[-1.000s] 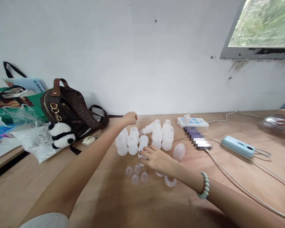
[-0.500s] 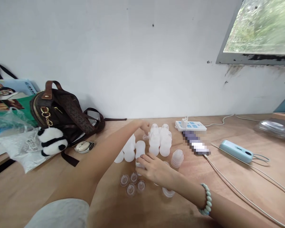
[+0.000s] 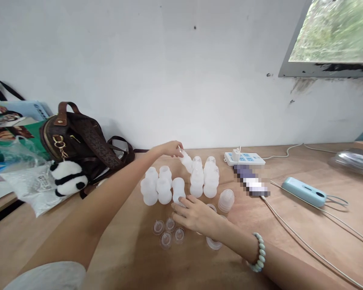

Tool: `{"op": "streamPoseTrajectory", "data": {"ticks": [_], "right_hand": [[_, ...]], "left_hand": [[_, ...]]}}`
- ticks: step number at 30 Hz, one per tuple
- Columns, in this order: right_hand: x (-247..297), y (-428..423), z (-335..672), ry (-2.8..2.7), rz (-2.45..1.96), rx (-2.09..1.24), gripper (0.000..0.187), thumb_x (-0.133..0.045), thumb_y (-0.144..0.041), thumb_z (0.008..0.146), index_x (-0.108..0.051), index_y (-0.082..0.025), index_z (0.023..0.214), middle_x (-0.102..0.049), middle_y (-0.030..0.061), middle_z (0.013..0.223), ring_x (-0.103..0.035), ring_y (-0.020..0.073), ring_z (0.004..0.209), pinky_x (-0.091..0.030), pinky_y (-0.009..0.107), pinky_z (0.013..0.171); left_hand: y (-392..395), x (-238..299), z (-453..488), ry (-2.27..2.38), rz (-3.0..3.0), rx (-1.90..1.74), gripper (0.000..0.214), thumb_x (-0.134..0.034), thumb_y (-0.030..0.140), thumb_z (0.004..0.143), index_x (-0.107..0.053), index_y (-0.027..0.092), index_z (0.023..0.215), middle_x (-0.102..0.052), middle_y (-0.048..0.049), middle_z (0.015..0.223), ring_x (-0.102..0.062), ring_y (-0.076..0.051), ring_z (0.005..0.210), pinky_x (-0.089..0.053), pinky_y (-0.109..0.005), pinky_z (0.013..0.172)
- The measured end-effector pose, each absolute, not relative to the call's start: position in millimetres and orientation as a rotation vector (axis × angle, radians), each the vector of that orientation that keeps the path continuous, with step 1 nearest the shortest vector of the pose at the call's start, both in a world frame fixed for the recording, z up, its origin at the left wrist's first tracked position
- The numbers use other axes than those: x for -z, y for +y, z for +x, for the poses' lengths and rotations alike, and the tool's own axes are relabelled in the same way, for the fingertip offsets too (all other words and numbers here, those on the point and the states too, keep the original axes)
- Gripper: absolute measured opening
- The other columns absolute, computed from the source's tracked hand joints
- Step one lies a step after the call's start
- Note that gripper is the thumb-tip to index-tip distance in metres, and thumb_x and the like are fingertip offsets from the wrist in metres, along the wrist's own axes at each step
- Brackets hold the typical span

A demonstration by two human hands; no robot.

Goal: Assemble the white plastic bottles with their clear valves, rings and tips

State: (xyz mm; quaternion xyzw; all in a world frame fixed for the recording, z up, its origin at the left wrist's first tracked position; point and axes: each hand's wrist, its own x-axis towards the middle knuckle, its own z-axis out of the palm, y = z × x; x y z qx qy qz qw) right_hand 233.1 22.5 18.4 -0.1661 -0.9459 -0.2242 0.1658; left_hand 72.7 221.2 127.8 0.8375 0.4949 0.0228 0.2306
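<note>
My left hand point(image 3: 173, 149) reaches to the back and pinches the top of a white baby bottle point(image 3: 186, 162), which is tilted beside the standing capped bottles point(image 3: 197, 177). My right hand point(image 3: 192, 213) curls its fingers on the near end of another white baby bottle point(image 3: 178, 188); that end is partly hidden. To its left stand several open-necked bottles point(image 3: 164, 187). In front lie several clear nipples in rings point(image 3: 166, 239). A stack of clear domed caps point(image 3: 226, 200) stands right of my right hand, and clear rings point(image 3: 214, 243) lie partly under my wrist.
A brown backpack point(image 3: 78, 137) with a panda plush point(image 3: 68, 177) sits at the left, near a plastic bag point(image 3: 30, 189). At the right are a power strip point(image 3: 248, 159), a phone point(image 3: 249, 181), a blue device point(image 3: 304, 192) and white cables.
My left hand has moved left and lifted a bottle's top into a tilt beside the capped row. The open-necked bottles are less covered by my arm. My right hand stays nearly in place.
</note>
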Motion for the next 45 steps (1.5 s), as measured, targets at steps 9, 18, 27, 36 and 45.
{"op": "streamPoseTrajectory", "data": {"ticks": [9, 18, 27, 36, 45], "right_hand": [[-60.4, 11.1, 260.8, -2.387, -0.487, 0.225, 0.022, -0.05, -0.026, 0.103, -0.056, -0.011, 0.119, -0.072, 0.0145, 0.111, -0.067, 0.0246, 0.103, -0.057, 0.039, 0.084], [-77.5, -9.2, 300.3, -2.081, -0.797, -0.015, 0.023, -0.057, -0.032, 0.096, -0.057, -0.021, 0.117, -0.074, 0.0088, 0.102, -0.071, 0.023, 0.09, -0.057, 0.035, 0.073], [-67.9, -8.1, 294.0, -1.641, -0.94, -0.51, 0.013, -0.064, -0.032, 0.088, -0.061, -0.022, 0.096, -0.071, 0.0036, 0.084, -0.068, 0.0186, 0.076, -0.056, 0.031, 0.067], [-55.6, -16.2, 279.3, -1.752, -1.006, -0.788, 0.018, -0.062, -0.037, 0.088, -0.057, -0.022, 0.096, -0.06, -0.0025, 0.07, -0.055, 0.014, 0.061, -0.044, 0.025, 0.055], [-63.6, -26.0, 281.4, -1.859, -1.006, -0.834, 0.024, -0.062, -0.042, 0.088, -0.053, -0.024, 0.076, -0.055, -0.0048, 0.058, -0.049, 0.0139, 0.049, -0.038, 0.025, 0.044]], "left_hand": [[175.8, -135.9, 43.2, 1.246, 2.384, -0.46, 0.031, -0.067, 0.024, 0.086, -0.063, 0.017, 0.116, -0.068, -0.0036, 0.096, -0.067, -0.018, 0.083, -0.055, -0.028, 0.07], [150.0, -115.6, 53.1, 1.195, 2.436, -0.408, 0.048, -0.07, 0.032, 0.072, -0.064, 0.016, 0.118, -0.071, -0.0084, 0.109, -0.068, -0.025, 0.094, -0.052, -0.031, 0.08], [34.6, -123.0, 56.5, 1.144, 2.398, -0.917, 0.034, -0.051, 0.038, 0.096, -0.055, 0.024, 0.127, -0.063, -0.0077, 0.132, -0.059, -0.026, 0.12, -0.044, -0.044, 0.105], [-27.3, -57.1, 74.1, 1.409, 2.762, -0.608, 0.041, -0.061, 0.039, 0.091, -0.055, 0.02, 0.127, -0.072, -0.0099, 0.108, -0.07, -0.031, 0.09, -0.053, -0.042, 0.076], [-35.3, -66.9, 66.4, 1.063, 2.188, -0.762, 0.048, -0.074, 0.034, 0.08, -0.063, 0.027, 0.126, -0.069, -0.0037, 0.103, -0.066, -0.024, 0.088, -0.052, -0.034, 0.076]]}}
